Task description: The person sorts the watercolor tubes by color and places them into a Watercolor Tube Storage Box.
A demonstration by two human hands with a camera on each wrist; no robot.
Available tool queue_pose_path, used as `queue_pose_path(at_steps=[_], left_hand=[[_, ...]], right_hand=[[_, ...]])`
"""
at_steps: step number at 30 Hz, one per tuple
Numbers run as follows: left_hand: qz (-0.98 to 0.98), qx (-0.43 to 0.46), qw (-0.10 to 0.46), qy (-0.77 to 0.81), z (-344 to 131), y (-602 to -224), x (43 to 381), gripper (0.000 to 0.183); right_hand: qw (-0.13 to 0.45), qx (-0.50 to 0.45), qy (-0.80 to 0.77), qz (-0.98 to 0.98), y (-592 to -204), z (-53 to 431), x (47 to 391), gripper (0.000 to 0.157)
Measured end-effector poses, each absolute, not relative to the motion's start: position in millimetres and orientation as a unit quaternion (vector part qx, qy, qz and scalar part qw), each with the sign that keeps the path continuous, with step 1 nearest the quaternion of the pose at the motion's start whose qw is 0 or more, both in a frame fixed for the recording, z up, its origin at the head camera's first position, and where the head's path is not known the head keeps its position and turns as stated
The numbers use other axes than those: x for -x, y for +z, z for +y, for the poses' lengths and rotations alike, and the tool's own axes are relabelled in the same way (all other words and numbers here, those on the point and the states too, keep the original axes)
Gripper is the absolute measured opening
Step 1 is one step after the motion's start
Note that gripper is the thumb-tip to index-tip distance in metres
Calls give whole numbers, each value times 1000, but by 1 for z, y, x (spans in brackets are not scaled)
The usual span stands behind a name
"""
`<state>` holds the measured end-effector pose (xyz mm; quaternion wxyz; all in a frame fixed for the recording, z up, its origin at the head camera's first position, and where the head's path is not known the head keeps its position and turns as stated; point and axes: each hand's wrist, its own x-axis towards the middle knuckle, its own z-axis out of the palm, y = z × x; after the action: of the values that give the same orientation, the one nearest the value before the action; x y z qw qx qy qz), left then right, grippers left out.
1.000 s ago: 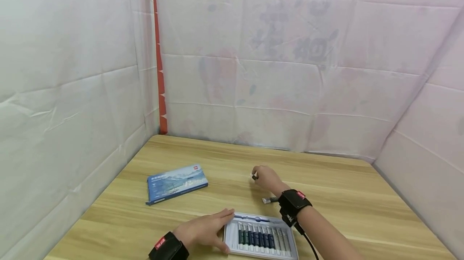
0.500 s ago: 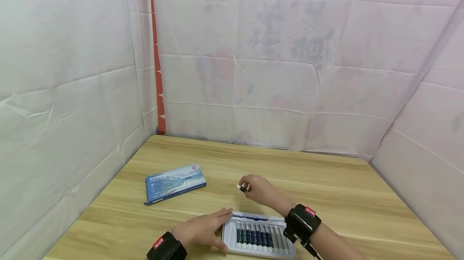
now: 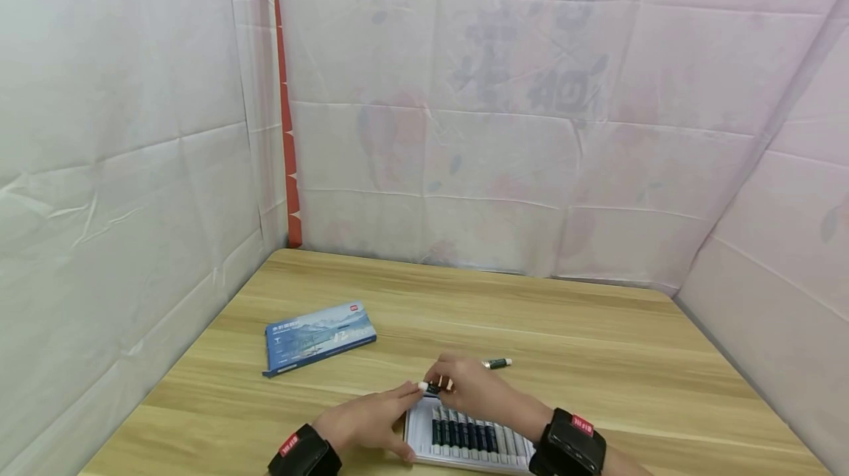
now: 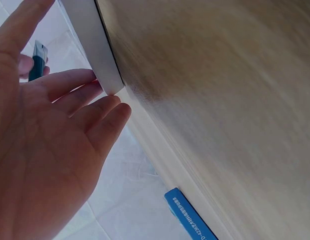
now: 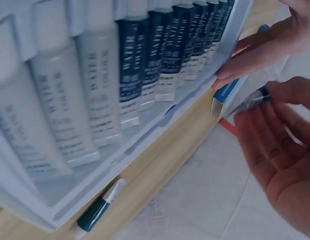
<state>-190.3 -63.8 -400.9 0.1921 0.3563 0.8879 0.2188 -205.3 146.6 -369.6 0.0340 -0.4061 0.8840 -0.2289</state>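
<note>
In the head view my right hand (image 3: 474, 387) pinches a small watercolour tube (image 3: 431, 388) with a dark label and white cap. It holds the tube over the far left corner of a white paint tray (image 3: 418, 428), close to the left fingertips. My left hand (image 3: 371, 417) rests at the tray's left edge, fingers extended and thumb apart. Several tubes (image 5: 130, 70) lie side by side in the tray, some dark-labelled, some pale; the right hand and wrist hide part of it. A loose dark green tube (image 3: 499, 363) lies on the table beyond the right hand.
A flat blue paint box (image 3: 321, 338) lies on the wooden table (image 3: 219, 395), left of and beyond the tray. White sheeting (image 3: 424, 144) encloses the back and both sides. A black camera band (image 3: 570, 443) is on the right wrist.
My right hand has brought the pinched tube left and nearer, from the table to the tray's far corner. The loose tube shows from behind the arm. My left hand has stayed put.
</note>
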Motion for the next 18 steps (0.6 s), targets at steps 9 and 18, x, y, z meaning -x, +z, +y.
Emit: queue_pose_path(at_steps=[9,18], left_hand=[[875,-373,198,237,-65,-402,191,81],[870,-378,198,246,-66,-400,190,80]], right_hand=[[-45,581,-108,805,-385,154,202,25],[-77,644,-57,759,-398,145,199,16]])
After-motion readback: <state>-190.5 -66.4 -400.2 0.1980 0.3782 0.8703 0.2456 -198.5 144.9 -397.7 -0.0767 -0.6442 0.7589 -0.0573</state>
